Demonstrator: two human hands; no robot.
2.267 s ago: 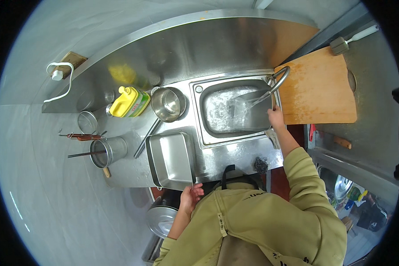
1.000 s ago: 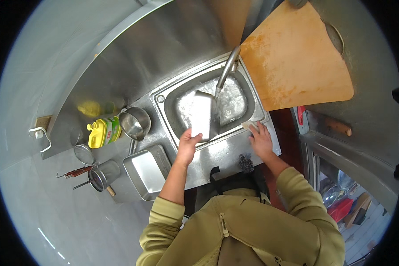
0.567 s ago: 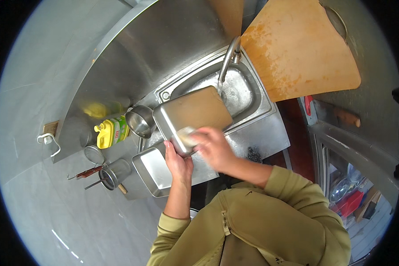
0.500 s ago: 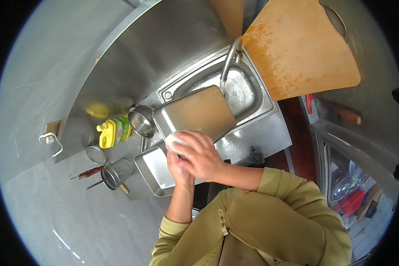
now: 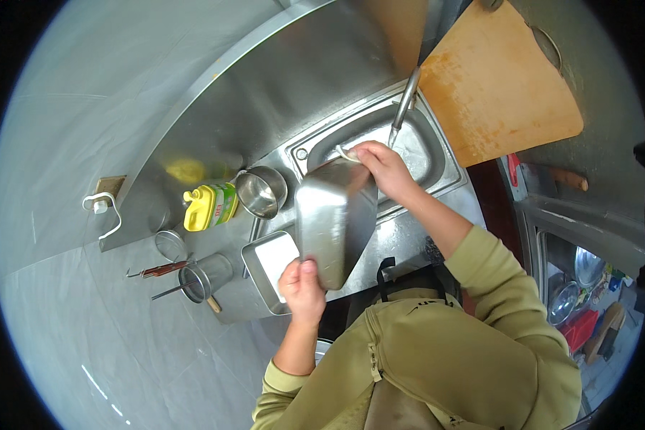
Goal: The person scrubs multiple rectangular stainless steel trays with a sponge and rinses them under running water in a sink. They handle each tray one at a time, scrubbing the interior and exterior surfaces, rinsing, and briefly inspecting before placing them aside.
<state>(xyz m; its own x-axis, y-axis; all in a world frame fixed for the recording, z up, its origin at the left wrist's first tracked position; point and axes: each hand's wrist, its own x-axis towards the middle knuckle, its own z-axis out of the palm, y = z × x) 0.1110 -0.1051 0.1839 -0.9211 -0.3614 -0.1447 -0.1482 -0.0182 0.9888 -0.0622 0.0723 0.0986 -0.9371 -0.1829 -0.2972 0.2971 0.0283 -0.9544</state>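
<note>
A deep rectangular stainless steel pan (image 5: 322,222) is held up tilted on its side, its outer walls showing, in front of the sink (image 5: 297,154). My left hand (image 5: 303,290) is closed on the pan's near lower corner, thumb on the metal. At the pan's far upper corner my right hand (image 5: 382,166) is closed round a whitish cloth (image 5: 347,153), pressed against the rim; most of the cloth is hidden by the fingers and the pan. Just behind that hand the faucet (image 5: 407,100) reaches over the basin.
Left of the pan stand a round steel pot (image 5: 261,192), a yellow detergent jug (image 5: 209,208) and a second rectangular pan (image 5: 259,271). Farther left are a wire-handled strainer (image 5: 170,246) and a metal canister (image 5: 211,276). A large wooden board (image 5: 502,86) leans at the right.
My hands have moved apart: the left down to the pan's near corner, the right with the cloth to its far end. The pan has been lifted and tipped from lying across the sink edge.
</note>
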